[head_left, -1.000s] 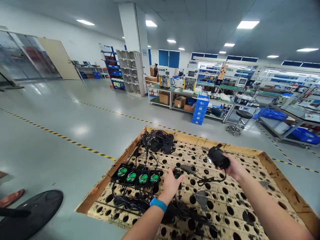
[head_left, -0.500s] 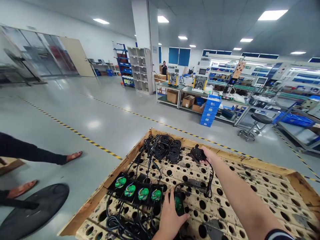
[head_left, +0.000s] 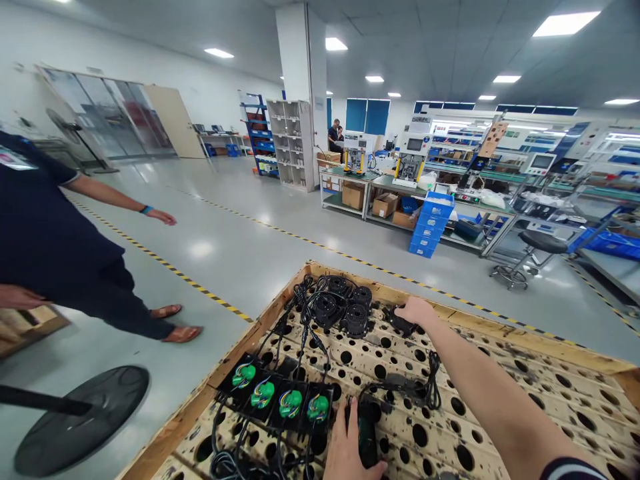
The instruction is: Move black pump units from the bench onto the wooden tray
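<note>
My right hand [head_left: 419, 312] is closed over a black round part [head_left: 397, 320] by the far rim of the perforated wooden tray [head_left: 270, 313]; its fingertips are partly hidden. From that area a black cable [head_left: 433, 380] lies coiled on the slats. My left hand [head_left: 347, 443] grips a black box [head_left: 368, 433] between thumb and fingers, near the tray's front. Just left of it stands a row of several open black boxes [head_left: 280, 403] with green wired parts [head_left: 290, 403] inside. More black round parts [head_left: 356, 319] with bundled cables [head_left: 303, 293] sit in the far corner.
A person [head_left: 55, 227] in dark clothes walks at the left, beside a black round stand base [head_left: 83, 420]. Beyond the tray runs yellow-black floor tape [head_left: 200, 290]. Stacked blue bins [head_left: 431, 223], a stool [head_left: 543, 243] and workbenches with machines stand further back.
My right hand has lowered the black round part onto the slats, and its cable now rests there. My left hand stays at the black box. The person at left has stepped further into view.
</note>
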The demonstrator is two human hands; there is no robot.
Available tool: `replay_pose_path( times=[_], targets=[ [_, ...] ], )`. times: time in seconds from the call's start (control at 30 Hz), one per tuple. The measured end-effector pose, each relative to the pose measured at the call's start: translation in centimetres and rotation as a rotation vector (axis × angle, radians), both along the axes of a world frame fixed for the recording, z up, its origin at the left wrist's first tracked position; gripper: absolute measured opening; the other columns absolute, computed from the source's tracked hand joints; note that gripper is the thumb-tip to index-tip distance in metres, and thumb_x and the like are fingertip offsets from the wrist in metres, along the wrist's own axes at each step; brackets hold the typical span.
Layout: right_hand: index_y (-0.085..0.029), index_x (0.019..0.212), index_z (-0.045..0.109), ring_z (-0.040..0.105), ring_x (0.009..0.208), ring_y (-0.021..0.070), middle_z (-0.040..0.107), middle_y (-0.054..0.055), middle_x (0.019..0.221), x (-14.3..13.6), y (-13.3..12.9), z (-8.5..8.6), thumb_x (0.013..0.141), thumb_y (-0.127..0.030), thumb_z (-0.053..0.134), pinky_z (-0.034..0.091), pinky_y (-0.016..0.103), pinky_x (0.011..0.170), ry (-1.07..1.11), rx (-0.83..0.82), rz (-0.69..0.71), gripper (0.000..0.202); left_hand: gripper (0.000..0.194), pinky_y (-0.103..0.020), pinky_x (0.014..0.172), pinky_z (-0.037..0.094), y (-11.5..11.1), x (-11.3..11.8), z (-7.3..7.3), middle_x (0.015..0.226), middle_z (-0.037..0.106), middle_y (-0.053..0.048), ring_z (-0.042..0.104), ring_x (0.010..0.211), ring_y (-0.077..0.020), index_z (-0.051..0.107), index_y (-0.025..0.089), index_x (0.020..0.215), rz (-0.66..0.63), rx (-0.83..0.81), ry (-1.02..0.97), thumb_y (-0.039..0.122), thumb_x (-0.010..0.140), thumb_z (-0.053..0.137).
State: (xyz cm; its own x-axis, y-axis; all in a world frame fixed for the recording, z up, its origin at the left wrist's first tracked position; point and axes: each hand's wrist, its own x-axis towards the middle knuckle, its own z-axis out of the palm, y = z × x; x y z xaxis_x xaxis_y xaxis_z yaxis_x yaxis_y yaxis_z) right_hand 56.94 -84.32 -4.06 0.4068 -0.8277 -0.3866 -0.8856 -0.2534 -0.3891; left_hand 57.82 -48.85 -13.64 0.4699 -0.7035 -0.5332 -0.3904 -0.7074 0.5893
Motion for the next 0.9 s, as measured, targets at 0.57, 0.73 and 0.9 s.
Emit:
replay_pose_path(
  times=[0.57, 0.73, 0.9],
  targets=[
    [-0.013, 0.109, 0.071, 0.065, 0.103, 0.0334, 0.068, 0.019, 0.113, 6.2, -0.4, 1.5, 0.081, -0.039, 0.071, 0.052, 0.045, 0.087, 0.423, -0.121, 0.333, 0.038, 0.119, -0.046, 0.123, 0.027, 0.5, -0.6, -0.8, 0.166, 0.016, -0.015, 0.019, 0.152, -0.037, 0.014, 0.019, 0.16, 0.003, 0.031, -0.085, 0.035, 0.058, 0.074],
    [-0.013, 0.117, 0.069, 0.063, 0.109, 0.033, 0.067, 0.02, 0.117, 5.9, -0.5, 1.7, 0.085, -0.04, 0.067, 0.05, 0.045, 0.09, 0.429, -0.135, 0.361, 0.042, 0.115, -0.043, 0.125, 0.024, 1.2, -1.1, -1.4, 0.166, 0.019, -0.014, 0.021, 0.152, -0.0337, 0.018, 0.017, 0.159, 0.015, -0.053, -0.146, 0.031, 0.059, 0.073],
    [-0.012, 0.121, 0.067, 0.064, 0.11, 0.0316, 0.065, 0.021, 0.123, 5.7, 0.3, 1.0, 0.089, -0.043, 0.061, 0.051, 0.043, 0.088, 0.418, -0.136, 0.367, 0.045, 0.114, -0.043, 0.125, 0.025, 1.4, -1.4, -1.8, 0.166, 0.02, -0.014, 0.023, 0.152, -0.0333, 0.02, 0.018, 0.159, 0.026, -0.081, -0.175, 0.031, 0.059, 0.074]
  ],
)
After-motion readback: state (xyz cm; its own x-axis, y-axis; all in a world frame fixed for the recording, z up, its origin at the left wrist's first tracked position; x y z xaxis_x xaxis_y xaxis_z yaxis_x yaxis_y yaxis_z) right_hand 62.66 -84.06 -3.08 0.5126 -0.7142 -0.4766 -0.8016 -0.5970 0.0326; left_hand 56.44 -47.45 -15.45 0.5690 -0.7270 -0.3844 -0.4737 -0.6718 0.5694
